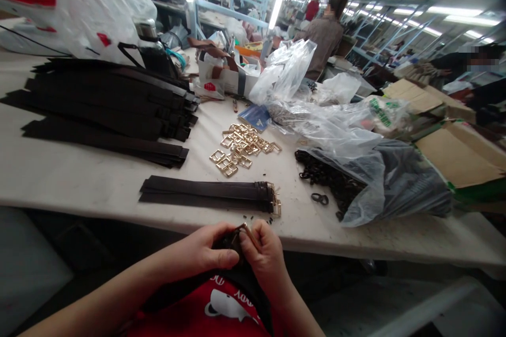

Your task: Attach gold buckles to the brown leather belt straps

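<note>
Close to my body, below the table's front edge, my left hand (215, 250) is closed on a dark strap (235, 245). My right hand (264, 250) pinches a gold buckle (252, 235) against the strap's end, and the fingers hide part of both. Just beyond my hands lies a short stack of dark straps (205, 195) with gold buckles at their right ends. A heap of loose gold buckles (241, 145) sits behind that stack. To the left are larger piles of dark straps (103, 97) without visible buckles.
Black loops (328, 179) spill from a clear plastic bag (407, 179) on the right of the pale table (79, 179). Cardboard boxes (462, 152) stand beyond it. A dark flask (152, 52) and a white box (223, 71) are at the back. A person (324, 37) is farther off.
</note>
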Available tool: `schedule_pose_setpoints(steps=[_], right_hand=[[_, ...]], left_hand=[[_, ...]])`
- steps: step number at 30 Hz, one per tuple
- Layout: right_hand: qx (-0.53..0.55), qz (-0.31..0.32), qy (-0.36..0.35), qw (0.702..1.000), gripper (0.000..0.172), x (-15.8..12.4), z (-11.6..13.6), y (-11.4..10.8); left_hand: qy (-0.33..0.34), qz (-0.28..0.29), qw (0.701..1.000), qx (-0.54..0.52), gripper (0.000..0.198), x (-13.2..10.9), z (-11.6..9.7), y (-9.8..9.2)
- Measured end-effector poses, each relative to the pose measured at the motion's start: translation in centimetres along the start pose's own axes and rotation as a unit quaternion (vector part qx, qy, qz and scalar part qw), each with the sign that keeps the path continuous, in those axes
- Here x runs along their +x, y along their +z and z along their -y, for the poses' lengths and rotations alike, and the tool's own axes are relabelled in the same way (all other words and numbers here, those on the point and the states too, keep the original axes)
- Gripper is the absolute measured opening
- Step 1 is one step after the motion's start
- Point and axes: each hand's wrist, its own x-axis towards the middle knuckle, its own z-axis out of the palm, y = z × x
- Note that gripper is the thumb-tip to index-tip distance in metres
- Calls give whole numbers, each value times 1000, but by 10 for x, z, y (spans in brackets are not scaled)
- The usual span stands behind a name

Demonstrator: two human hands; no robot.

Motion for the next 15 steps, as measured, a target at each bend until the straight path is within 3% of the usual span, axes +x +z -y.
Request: schedule_pose_setpoints(steps=[4, 7, 9, 13, 15], right_hand=[[25, 1, 32, 999, 35, 2, -3, 3], [130, 16, 87, 988, 36, 3, 0, 4], [269, 58, 156, 949, 32, 5, 1, 6], [476, 125, 259, 831, 32, 4, 0, 11], [502, 127, 254, 817, 37, 1, -2, 14]], left_hand=[[-30, -28, 999, 27, 37, 5, 9, -5], [-44, -49, 995, 71, 36, 5, 8, -6], [-30, -45, 996, 66, 37, 4, 5, -4], [5, -30, 999, 29, 31, 2, -1, 0], [11, -15, 1000, -13, 34, 1, -1, 1]])
